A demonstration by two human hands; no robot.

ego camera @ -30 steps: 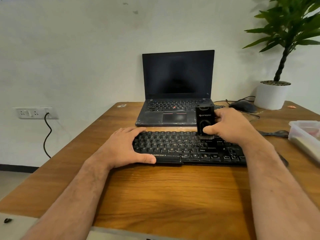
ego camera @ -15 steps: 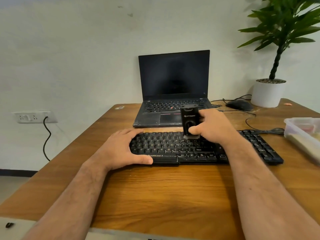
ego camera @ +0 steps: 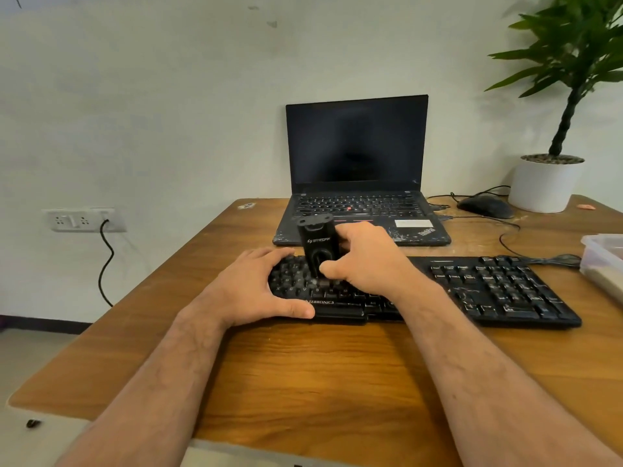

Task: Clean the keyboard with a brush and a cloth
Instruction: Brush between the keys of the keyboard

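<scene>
A black keyboard (ego camera: pixel 488 291) lies across the middle of the wooden table (ego camera: pixel 320 382). My left hand (ego camera: pixel 251 288) grips the keyboard's left end, palm down, thumb along its front edge. My right hand (ego camera: pixel 364 259) is closed around an upright black brush (ego camera: pixel 317 244), whose lower end presses on the keys in the keyboard's left half. The bristles are hidden by my fingers. No cloth is visible.
An open black laptop (ego camera: pixel 357 183) stands behind the keyboard. A black mouse (ego camera: pixel 485 207) with its cable and a potted plant in a white pot (ego camera: pixel 542 183) are at the back right. A clear plastic container (ego camera: pixel 603 261) sits at the right edge.
My right hand has carried the brush leftward along the keys, from the keyboard's middle to its left half. My left hand stayed on the left end.
</scene>
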